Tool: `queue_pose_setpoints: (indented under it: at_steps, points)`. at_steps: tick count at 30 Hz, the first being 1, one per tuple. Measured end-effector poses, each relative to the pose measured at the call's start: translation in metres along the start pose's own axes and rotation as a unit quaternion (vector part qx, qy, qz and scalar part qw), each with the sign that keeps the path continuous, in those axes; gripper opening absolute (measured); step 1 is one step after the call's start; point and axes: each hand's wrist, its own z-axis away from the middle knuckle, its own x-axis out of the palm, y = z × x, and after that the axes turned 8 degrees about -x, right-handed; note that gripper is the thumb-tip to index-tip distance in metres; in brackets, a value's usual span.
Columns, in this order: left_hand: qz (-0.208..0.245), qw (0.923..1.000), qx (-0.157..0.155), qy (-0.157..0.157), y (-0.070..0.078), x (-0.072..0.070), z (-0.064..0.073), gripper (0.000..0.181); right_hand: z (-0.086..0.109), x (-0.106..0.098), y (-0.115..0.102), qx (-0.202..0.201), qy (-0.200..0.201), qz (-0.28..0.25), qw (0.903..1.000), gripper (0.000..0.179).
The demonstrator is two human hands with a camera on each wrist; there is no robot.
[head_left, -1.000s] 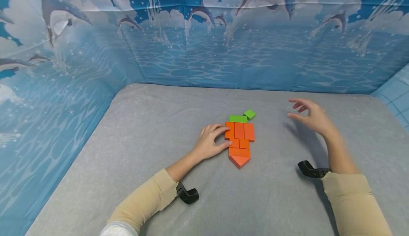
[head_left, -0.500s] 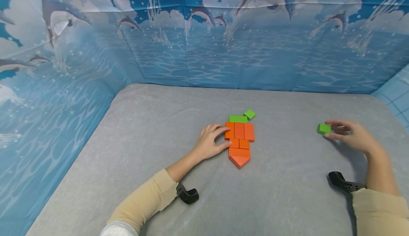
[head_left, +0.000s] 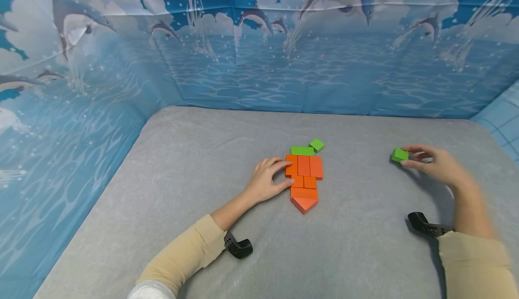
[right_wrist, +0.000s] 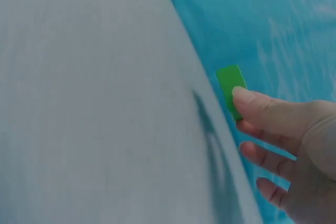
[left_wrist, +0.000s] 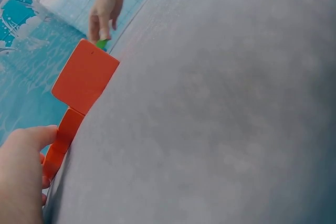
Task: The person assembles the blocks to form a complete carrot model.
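In the head view, my right hand (head_left: 435, 166) pinches a small green block (head_left: 400, 155) between thumb and fingers, over the right side of the surface. My left hand (head_left: 265, 179) lies at the left edge of a flat arrangement of orange blocks (head_left: 303, 165), its index fingertip and thumb tip touching them. The blocks fit together, ending in an orange triangular block (head_left: 304, 204) at the near end. A green rectangular block (head_left: 302, 151) lies along the far end, with a turned green block (head_left: 316, 145) at its right corner. Thumb and green block (right_wrist: 231, 90) show in the right wrist view.
A grey cloth-covered surface (head_left: 357, 245) lies under everything. Blue dolphin-print sheets (head_left: 259, 65) rise along its far and left edges. Black wrist mounts (head_left: 239, 247) sit below both hands.
My right hand moved right and came into view with the green block pinched, then shifted slightly back left and away. The left hand and arranged blocks have stayed put.
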Motion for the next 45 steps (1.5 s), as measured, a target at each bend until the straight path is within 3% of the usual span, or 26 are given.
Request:
queue_pose_setpoints:
  at_steps: [6, 12, 19, 26, 31, 45]
  points:
    - [0.000, 1.0000, -0.002, -0.003, 0.000, 0.000, 0.001, 0.049, -0.039, 0.008, -0.048, -0.067, -0.019, -0.032, 0.9971, 0.047]
    - [-0.003, 1.0000, -0.001, -0.003, 0.000, 0.001, 0.000, 0.049, -0.078, 0.025, -0.099, -0.105, -0.056, -0.062, 0.9910, 0.046]
    - [-0.001, 1.0000, 0.003, 0.001, 0.001, 0.001, 0.000, 0.049, -0.113, 0.057, -0.133, -0.146, -0.086, -0.082, 0.9822, 0.040]
    - [0.004, 1.0000, 0.001, -0.004, 0.001, -0.001, 0.000, 0.048, -0.136, 0.091, -0.150, -0.182, -0.125, -0.082, 0.9719, 0.038]
    - [0.006, 1.0000, 0.002, -0.006, 0.002, -0.002, 0.000, 0.048, -0.145, 0.106, -0.155, -0.191, -0.125, -0.070, 0.9711, 0.036]
    - [0.002, 1.0000, -0.001, -0.007, 0.001, -0.001, 0.001, 0.048, -0.148, 0.116, -0.156, -0.195, -0.131, -0.084, 0.9683, 0.036]
